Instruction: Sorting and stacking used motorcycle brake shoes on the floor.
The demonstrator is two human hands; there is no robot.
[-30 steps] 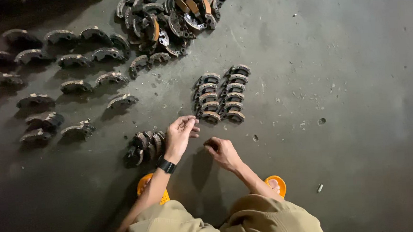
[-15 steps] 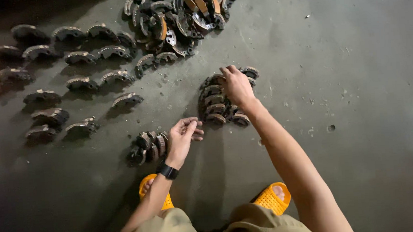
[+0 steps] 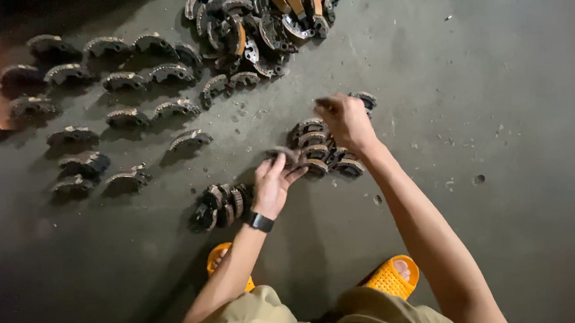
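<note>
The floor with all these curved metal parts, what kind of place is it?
Probably a workshop or parts-sorting area: a stained concrete floor, a loose heap of worn brake shoes, and more brake shoes laid in rows.

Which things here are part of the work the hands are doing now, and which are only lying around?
In hand:
- left hand, holding one curved brake shoe
- right hand, on the stacked group of shoes
- small row of shoes beside the left wrist

Lying about:
- spaced rows of single shoes on the concrete floor
- loose heap of shoes at the top
- orange sandals
</note>
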